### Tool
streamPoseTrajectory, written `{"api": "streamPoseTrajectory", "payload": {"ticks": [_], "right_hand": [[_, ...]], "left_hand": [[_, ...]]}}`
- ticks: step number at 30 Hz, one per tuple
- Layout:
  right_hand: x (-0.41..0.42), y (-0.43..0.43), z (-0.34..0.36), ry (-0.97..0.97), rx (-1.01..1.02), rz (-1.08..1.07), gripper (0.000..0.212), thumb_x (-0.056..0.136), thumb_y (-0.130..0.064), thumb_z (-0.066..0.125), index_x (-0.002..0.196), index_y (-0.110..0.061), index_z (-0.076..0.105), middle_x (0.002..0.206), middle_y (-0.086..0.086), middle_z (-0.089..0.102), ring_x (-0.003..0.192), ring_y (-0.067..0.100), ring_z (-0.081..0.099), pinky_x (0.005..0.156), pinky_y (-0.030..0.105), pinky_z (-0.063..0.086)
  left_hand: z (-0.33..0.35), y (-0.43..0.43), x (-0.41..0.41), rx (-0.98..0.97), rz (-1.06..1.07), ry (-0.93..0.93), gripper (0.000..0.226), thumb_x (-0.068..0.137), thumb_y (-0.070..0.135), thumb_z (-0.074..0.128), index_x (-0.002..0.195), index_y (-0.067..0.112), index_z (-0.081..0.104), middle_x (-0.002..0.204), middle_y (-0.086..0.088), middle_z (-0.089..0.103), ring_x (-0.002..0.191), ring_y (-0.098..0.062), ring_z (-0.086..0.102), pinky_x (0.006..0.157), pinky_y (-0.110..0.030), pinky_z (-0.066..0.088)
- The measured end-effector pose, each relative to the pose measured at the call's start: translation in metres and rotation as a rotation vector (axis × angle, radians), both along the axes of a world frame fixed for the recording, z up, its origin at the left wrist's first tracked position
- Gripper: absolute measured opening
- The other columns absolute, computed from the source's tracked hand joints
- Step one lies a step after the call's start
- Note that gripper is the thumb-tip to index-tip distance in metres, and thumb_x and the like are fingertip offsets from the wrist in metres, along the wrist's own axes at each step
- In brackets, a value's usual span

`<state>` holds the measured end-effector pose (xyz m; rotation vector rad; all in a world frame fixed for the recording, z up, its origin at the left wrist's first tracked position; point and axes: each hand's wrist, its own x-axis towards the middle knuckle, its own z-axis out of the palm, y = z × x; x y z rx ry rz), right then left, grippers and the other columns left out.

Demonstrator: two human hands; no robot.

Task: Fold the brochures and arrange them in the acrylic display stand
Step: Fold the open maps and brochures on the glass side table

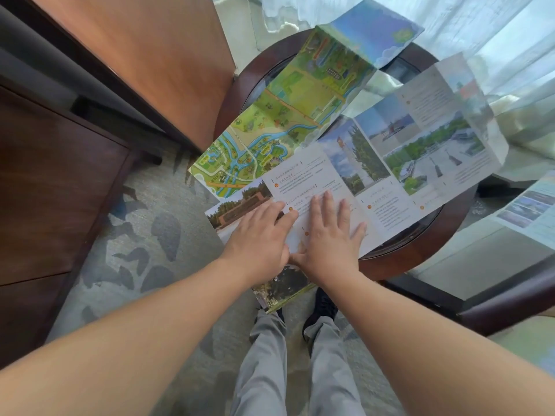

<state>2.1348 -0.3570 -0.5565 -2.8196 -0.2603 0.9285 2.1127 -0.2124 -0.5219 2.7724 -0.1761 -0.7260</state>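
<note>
Your left hand point(260, 235) and right hand point(329, 235) lie flat, side by side, thumbs touching. Both are open with fingers out, pressing down and holding nothing. They press on the near end of a long brochure point(387, 163). That near end sticks out past the edge of the round counter point(420, 250), over your legs point(297, 364) and the carpet point(144, 235). The brochure is spread open and creased, with photos and lines of small text. It runs off to the far right, past the counter's rim there too. A map point(288, 115), green with blue rivers, lies beside it on the left. Its far blue end lifts up near the curtain point(480, 25). A wooden cabinet point(60, 175) stands close on your left, leaving open carpet between.
</note>
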Motion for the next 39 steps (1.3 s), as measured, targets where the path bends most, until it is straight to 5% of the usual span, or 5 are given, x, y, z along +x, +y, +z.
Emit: {"api": "streamPoseTrajectory", "payload": {"ticks": [17, 21, 26, 31, 39], "right_hand": [[0.02, -0.029, 0.022, -0.047, 0.202, -0.063, 0.052, 0.101, -0.025, 0.043, 0.152, -0.026, 0.031, 0.16, -0.007, 0.03, 0.147, 0.022, 0.026, 0.113, 0.044, 0.034], [0.028, -0.04, 0.034, -0.046, 0.273, -0.085, 0.035, 0.097, -0.022, 0.048, 0.131, -0.03, 0.051, 0.116, 0.001, 0.064, 0.104, 0.029, 0.059, 0.076, 0.039, 0.048], [0.032, -0.053, 0.05, -0.049, 0.378, -0.166, 0.032, 0.095, -0.021, 0.051, 0.125, -0.031, 0.054, 0.099, -0.001, 0.067, 0.088, 0.028, 0.061, 0.07, 0.04, 0.049], [0.036, -0.062, 0.059, 0.047, 0.301, -0.157, 0.067, 0.093, -0.034, 0.059, 0.152, -0.024, 0.028, 0.153, -0.002, 0.039, 0.14, 0.02, 0.036, 0.109, 0.037, 0.034], [0.023, -0.022, 0.107, 0.225, 0.43, -0.016, 0.117, 0.071, -0.075, 0.064, 0.156, -0.03, -0.002, 0.165, -0.002, 0.003, 0.151, 0.016, 0.004, 0.12, 0.042, 0.018]], "left_hand": [[0.015, 0.011, 0.015, -0.058, 0.185, -0.069, 0.064, 0.091, 0.026, 0.054, 0.149, 0.018, 0.029, 0.154, -0.006, 0.027, 0.141, -0.026, 0.025, 0.113, -0.043, 0.024], [0.02, 0.018, 0.03, -0.081, 0.35, -0.082, 0.068, 0.091, 0.029, 0.055, 0.15, 0.021, 0.022, 0.154, -0.009, 0.026, 0.141, -0.028, 0.027, 0.115, -0.047, 0.026], [0.03, 0.032, 0.059, -0.088, 0.588, 0.144, 0.052, 0.089, 0.032, 0.052, 0.138, 0.019, 0.04, 0.13, -0.008, 0.055, 0.114, -0.029, 0.053, 0.09, -0.042, 0.047], [0.047, 0.042, 0.068, -0.089, 0.559, 0.123, 0.012, 0.094, 0.023, 0.049, 0.085, 0.021, 0.056, 0.092, -0.003, 0.061, 0.08, -0.022, 0.056, 0.064, -0.034, 0.046], [0.09, 0.022, 0.09, -0.192, 0.572, 0.123, 0.01, 0.094, 0.017, 0.044, 0.091, 0.019, 0.053, 0.084, -0.002, 0.058, 0.069, -0.021, 0.052, 0.053, -0.03, 0.039]]}}
